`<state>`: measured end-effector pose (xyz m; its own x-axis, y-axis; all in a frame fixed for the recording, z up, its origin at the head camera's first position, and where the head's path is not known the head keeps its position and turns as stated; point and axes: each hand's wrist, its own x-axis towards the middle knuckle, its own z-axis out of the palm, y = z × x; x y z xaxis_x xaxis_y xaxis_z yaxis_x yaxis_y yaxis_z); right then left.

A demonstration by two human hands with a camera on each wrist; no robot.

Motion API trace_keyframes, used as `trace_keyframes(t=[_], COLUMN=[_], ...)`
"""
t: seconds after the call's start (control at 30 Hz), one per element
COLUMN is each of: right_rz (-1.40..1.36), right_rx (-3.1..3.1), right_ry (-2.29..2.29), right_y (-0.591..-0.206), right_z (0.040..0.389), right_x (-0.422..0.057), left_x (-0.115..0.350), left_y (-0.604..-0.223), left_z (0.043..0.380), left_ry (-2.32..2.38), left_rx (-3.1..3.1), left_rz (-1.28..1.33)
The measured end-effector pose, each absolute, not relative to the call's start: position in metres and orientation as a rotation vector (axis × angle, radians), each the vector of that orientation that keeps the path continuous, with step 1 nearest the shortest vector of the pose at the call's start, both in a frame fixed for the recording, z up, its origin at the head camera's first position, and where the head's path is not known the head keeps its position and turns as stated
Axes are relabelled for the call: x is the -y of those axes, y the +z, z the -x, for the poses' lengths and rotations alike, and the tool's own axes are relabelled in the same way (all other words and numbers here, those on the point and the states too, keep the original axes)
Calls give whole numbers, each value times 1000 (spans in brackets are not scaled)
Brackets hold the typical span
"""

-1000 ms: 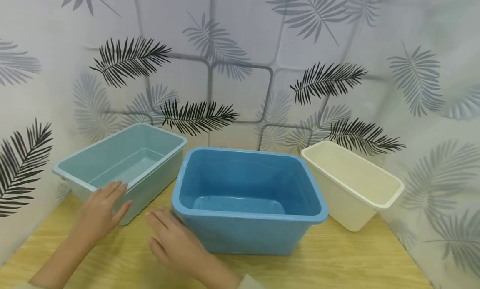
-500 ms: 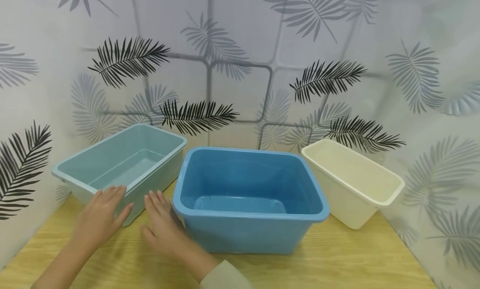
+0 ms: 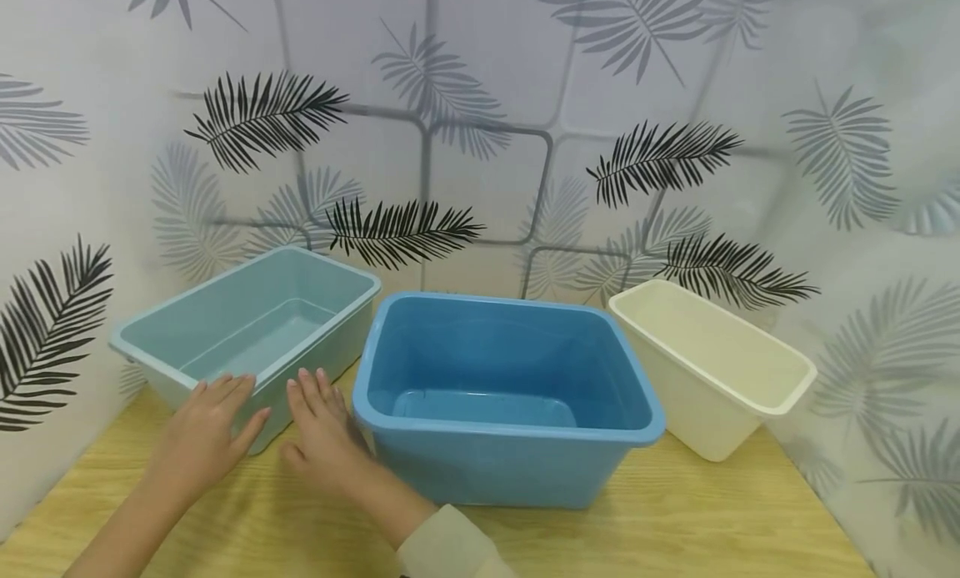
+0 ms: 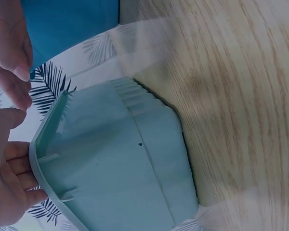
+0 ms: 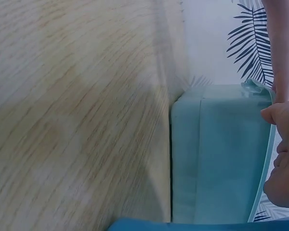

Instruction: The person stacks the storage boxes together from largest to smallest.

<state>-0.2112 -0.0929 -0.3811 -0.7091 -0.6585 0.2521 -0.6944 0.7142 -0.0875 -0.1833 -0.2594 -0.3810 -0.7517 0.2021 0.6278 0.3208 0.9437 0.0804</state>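
Observation:
On the left a pale teal plastic basin [image 3: 330, 332] stands at an angle on the table. My left hand [image 3: 198, 436] rests its extended fingers on the basin's near rim; in the left wrist view the fingers [image 4: 21, 168] meet that rim. My right hand [image 3: 322, 436] reaches between this basin and the larger blue basin [image 3: 510, 469], fingers straight and together, close to the teal side wall. Nothing is held in it. In the right wrist view its thumb side [image 5: 284, 149] overlaps the teal rim.
A cream, narrow basin [image 3: 720, 344] stands at the right, turned at an angle. All three basins stand on a wood-grain table [image 3: 712, 528]. A leaf-patterned covering [image 3: 480, 103] rises behind and at both sides.
My right hand has moved forward and slightly left, from beside the blue basin's corner to the teal basin's side. The left hand stays on the teal rim. The basins stand as before.

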Motion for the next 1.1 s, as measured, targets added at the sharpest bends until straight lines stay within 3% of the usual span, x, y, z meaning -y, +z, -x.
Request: trace_keyframes(t=[1.1], right_rz=[-1204], right_rx=[2603], right_ry=[253], right_y=[-388], right_z=[208], right_x=[100], left_x=[244], left_y=[-375], left_z=[153], left_ry=[-85], left_rx=[2390], left_rz=[200])
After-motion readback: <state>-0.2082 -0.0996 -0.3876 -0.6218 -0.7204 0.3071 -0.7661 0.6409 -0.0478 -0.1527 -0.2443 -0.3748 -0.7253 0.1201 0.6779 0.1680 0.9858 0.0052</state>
